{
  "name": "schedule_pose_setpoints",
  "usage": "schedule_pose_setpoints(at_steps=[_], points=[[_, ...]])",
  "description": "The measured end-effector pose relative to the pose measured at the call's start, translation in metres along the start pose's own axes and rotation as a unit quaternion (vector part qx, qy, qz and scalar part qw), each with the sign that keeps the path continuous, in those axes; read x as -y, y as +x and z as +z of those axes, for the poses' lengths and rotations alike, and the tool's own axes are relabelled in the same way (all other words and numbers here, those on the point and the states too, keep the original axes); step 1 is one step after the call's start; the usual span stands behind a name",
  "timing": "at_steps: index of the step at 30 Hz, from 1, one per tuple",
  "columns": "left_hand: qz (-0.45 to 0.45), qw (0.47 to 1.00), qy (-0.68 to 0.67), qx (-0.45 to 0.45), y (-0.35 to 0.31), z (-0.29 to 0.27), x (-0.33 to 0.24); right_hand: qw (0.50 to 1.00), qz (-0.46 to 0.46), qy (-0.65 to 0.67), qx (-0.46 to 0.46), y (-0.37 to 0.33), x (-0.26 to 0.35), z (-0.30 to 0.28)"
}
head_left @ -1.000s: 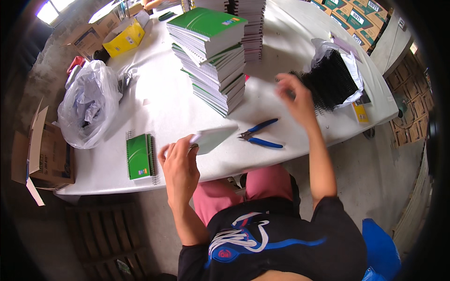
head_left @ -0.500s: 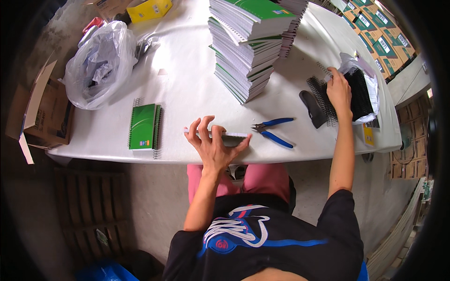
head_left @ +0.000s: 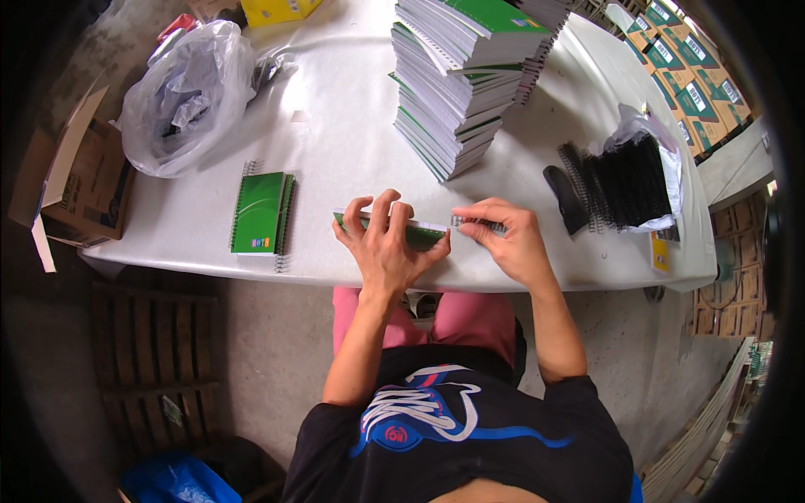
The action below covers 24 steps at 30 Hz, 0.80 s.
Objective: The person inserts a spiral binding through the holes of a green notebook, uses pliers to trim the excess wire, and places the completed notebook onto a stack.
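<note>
A small green-covered notebook stands on its edge near the table's front, with my left hand gripping it from above, fingers curled over the far side. Just right of it, my right hand pinches a dark spiral binding coil, its end close to the notebook's right end. The blue-handled pliers seen earlier do not show now; my right hand covers that spot. Two or so spiral-bound green notebooks lie stacked to the left.
A tall stack of unbound notebooks stands at the back middle. On the right lie a pile of black coils on plastic and a black case-like object. At left are a clear plastic bag and an open cardboard box.
My right hand has come from the coil pile on the right to beside the notebook, bringing a coil. My left hand keeps its hold. The view has shifted slightly.
</note>
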<state>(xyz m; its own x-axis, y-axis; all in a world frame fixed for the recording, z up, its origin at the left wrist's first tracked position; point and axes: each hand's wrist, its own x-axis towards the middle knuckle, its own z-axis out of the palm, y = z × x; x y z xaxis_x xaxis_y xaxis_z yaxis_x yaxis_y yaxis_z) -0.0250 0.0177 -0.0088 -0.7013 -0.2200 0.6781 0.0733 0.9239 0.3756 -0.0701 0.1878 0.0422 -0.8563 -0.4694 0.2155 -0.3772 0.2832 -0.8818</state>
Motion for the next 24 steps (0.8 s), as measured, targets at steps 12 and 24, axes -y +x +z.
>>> schedule_pose_setpoints(at_steps=[12, 24], points=[[-0.012, 0.999, 0.012, 0.031, 0.003, -0.005, 0.001, 0.984, 0.028, 0.036, 0.174, 0.016, -0.008, -0.005], [0.005, 0.998, 0.025, 0.065, 0.006, -0.01, 0.006, 0.992, 0.028, 0.004, 0.124, 0.003, 0.001, -0.009]])
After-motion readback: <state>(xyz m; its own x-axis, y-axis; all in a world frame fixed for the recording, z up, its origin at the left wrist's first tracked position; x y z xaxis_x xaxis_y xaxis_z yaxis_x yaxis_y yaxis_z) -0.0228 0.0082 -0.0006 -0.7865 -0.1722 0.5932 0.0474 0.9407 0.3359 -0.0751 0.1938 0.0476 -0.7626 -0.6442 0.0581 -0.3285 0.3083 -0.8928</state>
